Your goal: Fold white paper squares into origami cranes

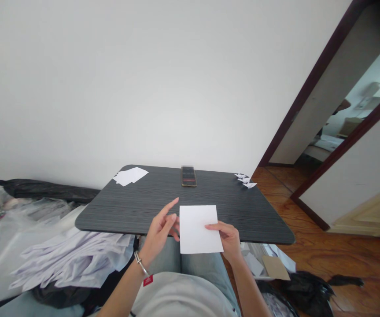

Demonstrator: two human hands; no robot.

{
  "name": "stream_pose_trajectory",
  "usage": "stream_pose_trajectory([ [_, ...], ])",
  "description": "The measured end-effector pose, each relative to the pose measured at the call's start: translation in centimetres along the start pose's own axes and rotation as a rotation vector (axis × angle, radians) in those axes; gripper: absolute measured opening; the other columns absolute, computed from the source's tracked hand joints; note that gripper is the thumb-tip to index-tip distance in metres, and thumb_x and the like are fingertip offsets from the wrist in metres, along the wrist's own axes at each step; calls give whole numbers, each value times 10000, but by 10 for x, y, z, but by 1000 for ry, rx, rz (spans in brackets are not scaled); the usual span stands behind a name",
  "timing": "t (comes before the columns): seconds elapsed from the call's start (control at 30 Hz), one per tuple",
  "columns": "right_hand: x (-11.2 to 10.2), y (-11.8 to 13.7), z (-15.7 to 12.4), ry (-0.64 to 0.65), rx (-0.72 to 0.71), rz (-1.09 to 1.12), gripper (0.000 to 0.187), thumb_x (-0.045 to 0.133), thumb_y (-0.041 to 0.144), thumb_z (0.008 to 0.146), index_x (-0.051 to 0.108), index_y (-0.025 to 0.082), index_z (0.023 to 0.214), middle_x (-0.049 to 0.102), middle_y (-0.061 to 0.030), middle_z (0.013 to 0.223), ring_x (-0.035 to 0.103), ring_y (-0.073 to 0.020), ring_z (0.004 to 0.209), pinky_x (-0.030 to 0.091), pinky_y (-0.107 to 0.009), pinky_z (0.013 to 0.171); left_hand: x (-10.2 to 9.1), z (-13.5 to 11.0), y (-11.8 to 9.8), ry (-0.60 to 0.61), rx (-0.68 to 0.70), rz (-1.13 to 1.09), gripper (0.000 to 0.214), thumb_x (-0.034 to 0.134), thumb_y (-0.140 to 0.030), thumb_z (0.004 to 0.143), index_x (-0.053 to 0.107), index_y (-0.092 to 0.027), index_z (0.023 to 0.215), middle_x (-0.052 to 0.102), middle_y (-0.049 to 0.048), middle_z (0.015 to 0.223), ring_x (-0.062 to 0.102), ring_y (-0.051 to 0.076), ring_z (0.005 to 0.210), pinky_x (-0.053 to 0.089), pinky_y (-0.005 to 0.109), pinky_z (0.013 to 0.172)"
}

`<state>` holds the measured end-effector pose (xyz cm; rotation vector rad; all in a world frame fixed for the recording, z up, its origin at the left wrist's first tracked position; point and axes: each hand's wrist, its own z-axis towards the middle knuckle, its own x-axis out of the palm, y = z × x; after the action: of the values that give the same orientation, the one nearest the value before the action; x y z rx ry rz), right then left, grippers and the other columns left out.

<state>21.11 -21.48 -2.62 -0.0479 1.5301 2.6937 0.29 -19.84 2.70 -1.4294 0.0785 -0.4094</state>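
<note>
Closest to my lens is the person's pale shirt front [179, 299], with their grey-blue trousers [193, 262] just past it. A white sheet of paper [199, 229] is held between the two hands, overlapping the near edge of a dark wood-grain table [137, 207]. The right hand [225, 237] pinches the sheet's right edge, with the thumb lying across the front. The left hand [158, 233] sits at the left edge, its index finger raised and pointing far; its other fingers curl close by, and I can't tell whether they grip. A silver bracelet [141, 264] circles that wrist, with a red tag [148, 280] just below. At the table's far edge I see a phone [188, 176], a few loose paper slips [130, 176] to its left, and small folded paper pieces [245, 180] at the right corner. Crumpled white sheets [74, 259] lie off to the left; a cardboard piece [275, 267] and a black bag [308, 293] lie low on the right, on a wooden floor [351, 259].
</note>
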Motion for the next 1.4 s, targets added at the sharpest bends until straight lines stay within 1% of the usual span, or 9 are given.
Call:
stream_pose_trajectory([
  [0.07,-1,1,0,-28,-15,-31,162,636,166,707,716,264,807,705,-45,791,654,-201,683,495,-266,570,-5,-1,3,-12,111,52,424,477,-302,821,439,-202,1232,626,54,824,582,124,624,513,226,493],
  [0.13,-2,3,0,-45,-33,-48,177,627,151,711,716,268,809,705,-42,783,653,-197,674,494,-263,561,-10,-2,6,22,232,165,258,504,-245,808,601,-177,1038,630,83,911,601,150,721,525,242,561],
  [0.23,-2,6,0,-56,-59,-55,198,622,134,709,714,274,814,706,-39,788,653,-192,670,494,-259,555,-15,-1,6,86,386,381,141,547,-180,775,683,-174,812,650,82,901,612,163,759,512,251,624],
  [0.33,0,9,0,-44,-77,-78,210,626,126,705,713,279,820,709,-38,802,655,-194,680,495,-258,558,-13,0,4,84,511,532,105,595,-153,736,691,-182,765,668,67,840,622,165,762,488,259,686],
  [0.4,1,10,0,-31,-85,-91,226,632,116,700,712,287,824,710,-32,806,657,-192,684,493,-254,560,-10,0,4,86,553,560,102,602,-157,732,691,-187,771,673,59,827,627,156,737,482,242,664],
  [0.67,12,13,-2,-113,-121,-40,181,678,141,661,724,279,769,710,-28,739,643,-180,591,469,-236,484,-8,-2,13,13,650,510,104,590,-171,741,687,-177,704,687,61,787,633,152,685,467,218,591],
  [0.77,15,14,-3,-151,-112,-20,150,684,163,661,727,276,750,705,-30,699,632,-180,560,452,-239,457,-7,-3,12,-1,616,498,106,591,-188,739,683,-178,688,687,67,785,633,161,684,467,230,592],
  [1.1,16,19,-4,-167,-109,-26,176,700,138,639,728,282,735,696,-25,656,617,-179,531,421,-241,436,-6,-6,15,-109,539,406,122,619,-216,702,619,-161,593,685,94,792,628,180,684,472,258,607],
  [1.4,17,22,-3,-156,-133,-100,126,696,162,642,724,253,725,698,-39,680,621,-181,546,437,-245,455,-8,-4,13,-35,589,464,85,613,-174,710,661,-175,640,687,77,812,629,167,689,468,241,607],
])
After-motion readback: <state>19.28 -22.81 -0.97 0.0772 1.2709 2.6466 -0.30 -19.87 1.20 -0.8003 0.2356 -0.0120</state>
